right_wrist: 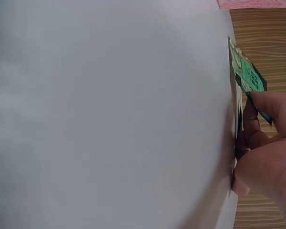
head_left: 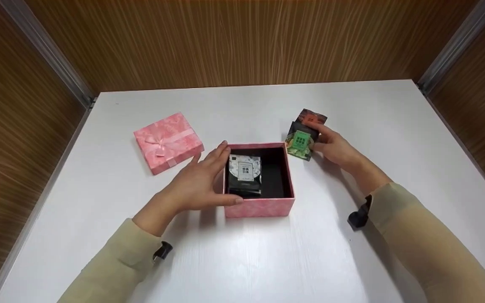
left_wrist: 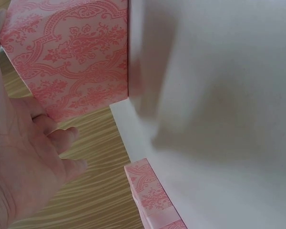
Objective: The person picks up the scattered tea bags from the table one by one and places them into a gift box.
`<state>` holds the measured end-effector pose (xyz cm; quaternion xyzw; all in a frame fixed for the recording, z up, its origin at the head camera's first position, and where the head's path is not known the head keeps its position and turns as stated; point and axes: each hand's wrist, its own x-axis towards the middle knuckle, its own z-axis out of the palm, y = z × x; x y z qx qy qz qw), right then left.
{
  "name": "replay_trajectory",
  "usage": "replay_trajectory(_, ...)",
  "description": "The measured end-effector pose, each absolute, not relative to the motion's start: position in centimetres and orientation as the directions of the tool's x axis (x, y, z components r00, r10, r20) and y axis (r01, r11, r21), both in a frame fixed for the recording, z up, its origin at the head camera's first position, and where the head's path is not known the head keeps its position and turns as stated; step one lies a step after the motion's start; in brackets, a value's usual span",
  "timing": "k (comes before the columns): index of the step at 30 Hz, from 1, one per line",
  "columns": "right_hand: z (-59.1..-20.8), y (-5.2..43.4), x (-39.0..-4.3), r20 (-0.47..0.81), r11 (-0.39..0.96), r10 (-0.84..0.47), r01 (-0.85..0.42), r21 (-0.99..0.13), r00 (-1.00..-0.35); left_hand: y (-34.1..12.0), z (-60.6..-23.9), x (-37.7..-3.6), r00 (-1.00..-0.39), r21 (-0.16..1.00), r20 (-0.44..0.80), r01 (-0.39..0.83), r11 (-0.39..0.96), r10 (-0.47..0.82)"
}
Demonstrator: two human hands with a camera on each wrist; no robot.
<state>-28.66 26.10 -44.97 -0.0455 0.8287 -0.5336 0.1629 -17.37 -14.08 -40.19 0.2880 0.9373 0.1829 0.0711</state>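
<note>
At a white table (head_left: pixel 352 109) walled in by wood-grain panels, a person's left hand (head_left: pixel 200 179) cups the left wall of an open pink box (head_left: pixel 263 207), fingers straight along its side and thumb at the near corner. Inside the box lies a black-and-white packet (head_left: pixel 245 174), its long axis running from the near wall toward the far one, label up. Just beside the box's far right corner, the right hand (head_left: pixel 335 147) pinches a dark packet with a green label (head_left: pixel 300 141), which stands tilted on the table, label facing the camera. The pink bow-topped lid (head_left: pixel 168 142) rests apart on the left.
</note>
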Motion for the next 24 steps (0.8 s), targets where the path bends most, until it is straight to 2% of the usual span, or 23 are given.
replay_trajectory(5,-44.3,27.2,-28.2,-0.207,0.355,-0.207,0.124,-0.927,-0.956,-14.0,-40.2,-17.4,-0.823,0.379,-0.030,0.516,0.768,0.567)
replay_trajectory(11,-42.2,27.9,-26.9,-0.097,0.239,-0.242,0.038,-0.970,-0.965,-14.0,-40.1,-17.3,-0.825,0.377,-0.029,0.514,0.770,0.565)
replay_trajectory(18,-39.4,27.0,-25.2,0.054,0.258,-0.198,-0.105,-0.960,-0.979,-14.0,-40.2,-17.4,-0.822,0.370,-0.024,0.522,0.769,0.569)
replay_trajectory(24,-37.6,25.1,-23.3,0.134,0.253,-0.228,-0.192,-0.948,-0.964,-14.0,-40.2,-17.4,-0.822,0.374,-0.023,0.521,0.767,0.569)
